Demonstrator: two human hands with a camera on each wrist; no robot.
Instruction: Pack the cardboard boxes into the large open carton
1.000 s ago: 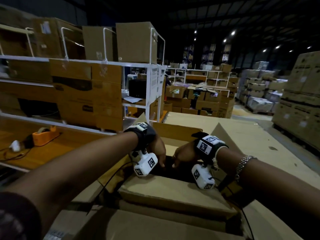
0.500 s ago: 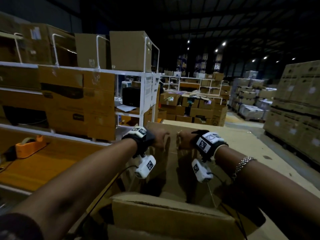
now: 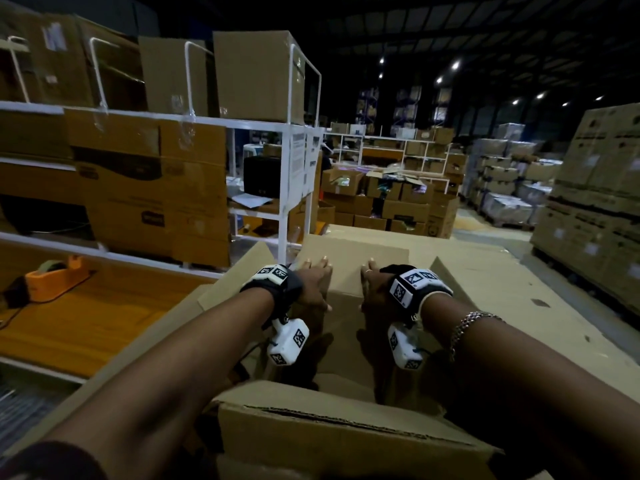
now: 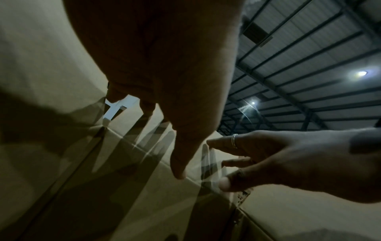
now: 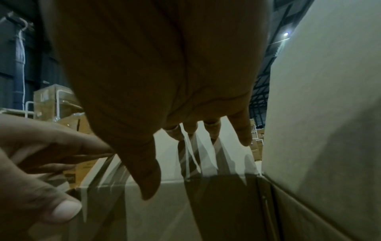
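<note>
Both my hands are pressing flat on the far flap (image 3: 356, 258) of the large open carton (image 3: 221, 289), plain matte brown corrugated board; my left hand (image 3: 313, 284) and right hand (image 3: 375, 289) are lying side by side, fingers straight and spread, gripping nothing; one rectangular cardboard box (image 3: 332, 434) is sitting in the carton nearest me, perforated strip along its top

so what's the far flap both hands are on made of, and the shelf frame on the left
Far flap: looks like corrugated cardboard, matte tan, with a creased fold line at its base. The left hand and right hand lie flat on it. Shelf frame: probably metal tubing painted glossy white, judging by its thin straight bars and bent rails.
</note>
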